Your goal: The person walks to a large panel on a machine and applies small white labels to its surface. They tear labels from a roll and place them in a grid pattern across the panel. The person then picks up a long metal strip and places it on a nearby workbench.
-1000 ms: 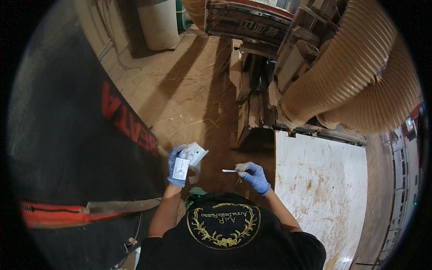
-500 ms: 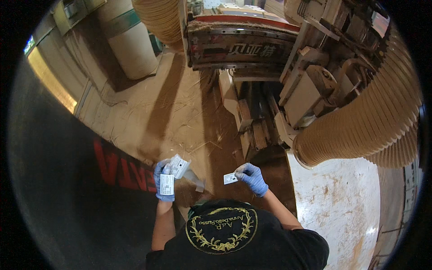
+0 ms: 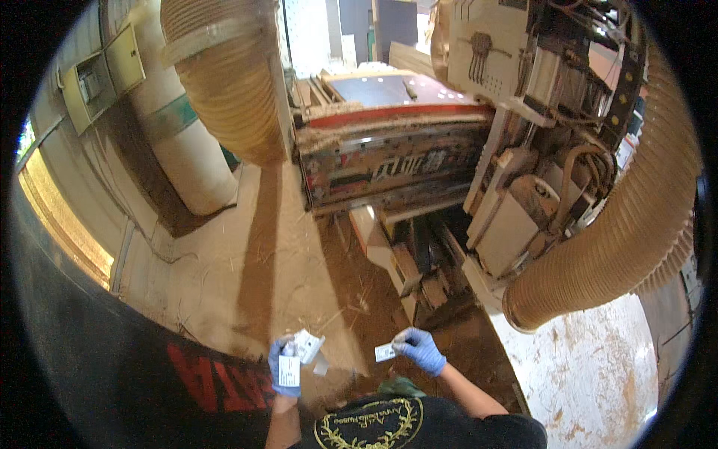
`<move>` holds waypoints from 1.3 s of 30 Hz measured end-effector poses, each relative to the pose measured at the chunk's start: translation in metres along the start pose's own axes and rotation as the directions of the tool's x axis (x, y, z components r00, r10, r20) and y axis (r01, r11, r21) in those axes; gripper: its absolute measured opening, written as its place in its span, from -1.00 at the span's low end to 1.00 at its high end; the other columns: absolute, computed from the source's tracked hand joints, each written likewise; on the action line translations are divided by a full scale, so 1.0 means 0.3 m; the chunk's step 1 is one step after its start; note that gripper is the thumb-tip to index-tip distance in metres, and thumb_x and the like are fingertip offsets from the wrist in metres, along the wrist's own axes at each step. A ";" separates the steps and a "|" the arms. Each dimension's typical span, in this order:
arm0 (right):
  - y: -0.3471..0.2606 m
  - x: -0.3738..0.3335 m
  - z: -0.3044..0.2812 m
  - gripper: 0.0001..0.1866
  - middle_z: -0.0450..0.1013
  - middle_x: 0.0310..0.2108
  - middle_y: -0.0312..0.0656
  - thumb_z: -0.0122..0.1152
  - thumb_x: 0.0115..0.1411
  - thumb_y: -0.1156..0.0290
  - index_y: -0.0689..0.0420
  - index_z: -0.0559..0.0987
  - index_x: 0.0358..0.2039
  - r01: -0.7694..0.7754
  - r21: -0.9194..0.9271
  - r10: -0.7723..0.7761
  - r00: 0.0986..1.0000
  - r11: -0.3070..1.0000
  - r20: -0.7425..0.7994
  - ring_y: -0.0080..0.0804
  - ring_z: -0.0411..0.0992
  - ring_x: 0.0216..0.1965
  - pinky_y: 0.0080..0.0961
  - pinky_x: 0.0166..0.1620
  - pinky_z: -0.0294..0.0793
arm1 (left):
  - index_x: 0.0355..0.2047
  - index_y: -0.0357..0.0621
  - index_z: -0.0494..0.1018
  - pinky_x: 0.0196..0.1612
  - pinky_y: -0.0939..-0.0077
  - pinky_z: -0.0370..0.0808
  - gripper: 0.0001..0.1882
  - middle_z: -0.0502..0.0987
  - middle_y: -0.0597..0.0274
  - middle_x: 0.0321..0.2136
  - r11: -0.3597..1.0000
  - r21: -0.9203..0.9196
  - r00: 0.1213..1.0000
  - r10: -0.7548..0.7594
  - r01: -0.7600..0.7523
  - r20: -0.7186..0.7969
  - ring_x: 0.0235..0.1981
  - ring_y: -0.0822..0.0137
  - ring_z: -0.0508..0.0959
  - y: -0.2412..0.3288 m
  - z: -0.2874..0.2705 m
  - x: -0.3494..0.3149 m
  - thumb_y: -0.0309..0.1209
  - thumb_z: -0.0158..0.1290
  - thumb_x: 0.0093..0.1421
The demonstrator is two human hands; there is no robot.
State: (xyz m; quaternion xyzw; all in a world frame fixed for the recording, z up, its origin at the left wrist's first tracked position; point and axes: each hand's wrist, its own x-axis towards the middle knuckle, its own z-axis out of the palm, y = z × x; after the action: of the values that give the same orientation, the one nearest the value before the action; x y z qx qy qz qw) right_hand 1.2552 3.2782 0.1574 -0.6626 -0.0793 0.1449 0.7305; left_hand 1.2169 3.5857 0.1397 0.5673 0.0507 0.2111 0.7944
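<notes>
My left hand (image 3: 284, 378), in a blue glove, is closed round several white printed labels. One label (image 3: 289, 370) lies flat against the fingers, and a bent bunch of label strip (image 3: 306, 346) sticks out toward the right. Below that bunch hangs a pale strip end (image 3: 321, 366). Also gloved in blue, my right hand (image 3: 423, 352) pinches a single small white label (image 3: 384, 352) between thumb and fingertips. The two hands are apart, held in front of my black shirt (image 3: 359, 426).
A dusty machine with a red-edged beam (image 3: 389, 176) stands ahead. Ribbed hoses hang at the right (image 3: 606, 247) and upper left (image 3: 232, 97). A white, dust-streaked panel (image 3: 580, 359) lies at the right, a dark sheet with red lettering (image 3: 134, 374) at the left. Sawdust covers the floor (image 3: 194, 277).
The view has tilted upward, so the machine, the hoses and both hands sit lower in the picture. Each hand keeps its labels.
</notes>
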 end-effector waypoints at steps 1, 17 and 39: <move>0.007 0.019 -0.009 -0.90 0.43 -0.45 -0.26 0.18 0.02 0.48 0.22 0.47 -0.47 0.046 0.003 -0.046 0.999 0.999 -0.004 -0.58 0.37 -0.39 -0.61 -0.27 0.41 | -0.28 -0.11 0.42 -0.31 0.64 0.42 -0.84 0.42 0.33 -0.35 0.999 0.032 1.000 -0.015 0.015 0.008 -0.37 0.47 0.43 0.000 0.006 0.009 -0.48 0.00 0.08; -0.009 0.257 -0.370 -0.89 0.40 -0.48 -0.32 0.17 0.00 0.49 0.20 0.47 -0.43 0.131 -0.146 -0.159 0.966 0.981 -0.203 -0.61 0.33 -0.39 -0.60 -0.26 0.36 | -0.20 -0.13 0.35 -0.21 0.50 0.42 -0.75 0.40 0.27 -0.29 0.992 0.081 0.995 -0.101 0.101 -0.008 -0.26 0.41 0.42 -0.021 0.258 0.141 -0.32 -0.01 0.13; 0.184 0.797 -1.190 -0.90 0.42 -0.46 -0.13 0.02 0.06 0.47 0.18 0.49 -0.45 -0.136 -0.535 -0.483 0.287 0.834 -0.827 -0.30 0.37 -0.39 -0.41 -0.28 0.36 | -0.24 -0.15 0.35 -0.28 0.55 0.44 -0.80 0.44 0.26 -0.38 0.971 0.028 0.966 -0.233 0.238 -0.114 -0.34 0.40 0.46 -0.095 0.449 0.245 -0.37 -0.02 0.12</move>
State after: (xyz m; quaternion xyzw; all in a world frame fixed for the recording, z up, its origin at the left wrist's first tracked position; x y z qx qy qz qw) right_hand 1.5852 3.0208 0.0456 -0.7707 0.2537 -0.3832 0.4414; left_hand 1.3344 3.4884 0.1723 0.5610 0.1658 0.1451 0.7980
